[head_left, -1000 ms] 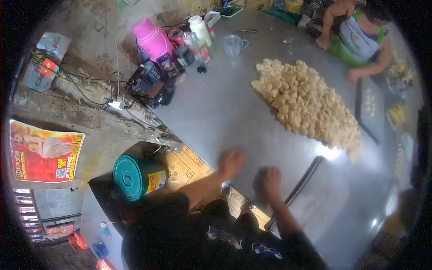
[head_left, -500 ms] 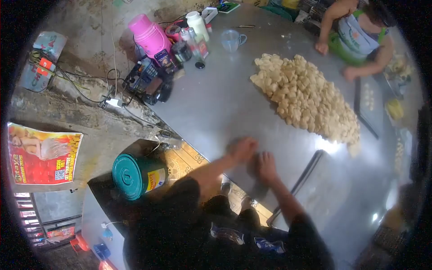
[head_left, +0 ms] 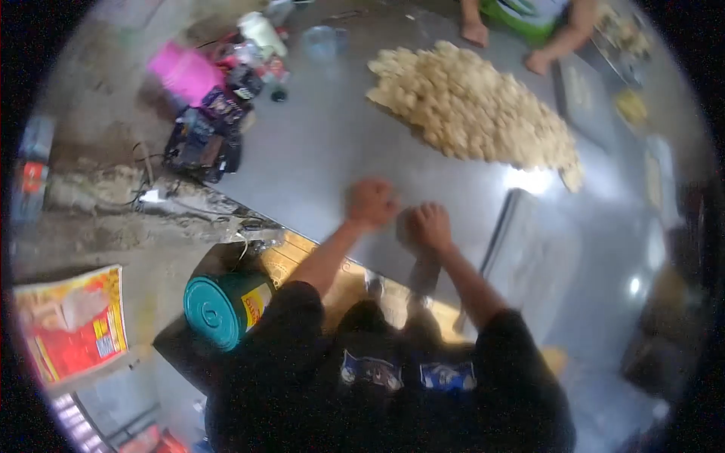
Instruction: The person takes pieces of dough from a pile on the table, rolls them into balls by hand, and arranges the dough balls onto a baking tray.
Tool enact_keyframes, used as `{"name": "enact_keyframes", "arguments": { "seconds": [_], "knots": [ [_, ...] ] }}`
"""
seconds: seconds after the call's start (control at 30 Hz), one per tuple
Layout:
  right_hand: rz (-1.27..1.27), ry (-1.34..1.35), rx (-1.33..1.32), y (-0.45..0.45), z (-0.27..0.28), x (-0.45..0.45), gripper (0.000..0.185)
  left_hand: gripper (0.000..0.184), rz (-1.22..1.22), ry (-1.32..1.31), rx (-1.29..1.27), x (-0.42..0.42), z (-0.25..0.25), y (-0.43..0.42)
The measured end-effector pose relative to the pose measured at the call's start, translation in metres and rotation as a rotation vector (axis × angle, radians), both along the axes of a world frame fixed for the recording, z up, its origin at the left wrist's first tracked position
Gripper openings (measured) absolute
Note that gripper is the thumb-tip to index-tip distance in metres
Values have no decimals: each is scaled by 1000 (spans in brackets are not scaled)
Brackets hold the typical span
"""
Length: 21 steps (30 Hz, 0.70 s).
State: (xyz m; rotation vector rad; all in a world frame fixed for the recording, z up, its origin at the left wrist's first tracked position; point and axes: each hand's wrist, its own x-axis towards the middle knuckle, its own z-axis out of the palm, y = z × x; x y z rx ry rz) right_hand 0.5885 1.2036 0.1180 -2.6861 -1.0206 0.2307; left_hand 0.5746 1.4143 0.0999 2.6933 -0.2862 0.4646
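Note:
My left hand [head_left: 372, 204] is over the metal table [head_left: 302, 166] near its front edge, blurred, with its fingers curled; whether it holds anything is hidden. Just right of it, my right hand [head_left: 429, 225] rests low over the same surface, knuckles up and fingers bent down, and what lies beneath the palm cannot be made out. The two hands are a small gap apart. Beyond them lies a large heap of pale dough pieces [head_left: 476, 106], which neither hand touches.
A tray [head_left: 521, 234] lies right of my hands. Back left are a pink jug [head_left: 187, 73], bottles and a clear cup [head_left: 325, 43]. A co-worker's hands [head_left: 474, 33] show at the back, near another tray [head_left: 585, 98]. A teal-lidded bucket [head_left: 212, 312] stands below left.
The whole view has shifted, so the dough heap and table items appear higher and further left. My hands came close together, then moved slightly apart.

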Motion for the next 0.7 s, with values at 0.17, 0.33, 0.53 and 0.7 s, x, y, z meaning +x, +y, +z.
{"name": "enact_keyframes", "arguments": {
  "seconds": [0.17, 0.33, 0.53, 0.7],
  "knots": [
    [-196, 105, 198, -47, 17, -38, 23, 48, -39, 74, -111, -44, 70, 17],
    [-425, 255, 642, -84, 33, -58, 23, 28, -1, 286, -349, -32, 57, -19],
    [-732, -2, 793, -198, 50, -58, 29, 26, 47, 293, -536, -14, 64, -168],
    [-720, -72, 882, -269, 68, -7, 24, 27, -184, -37, -214, 35, 106, -293]
  ]
}}
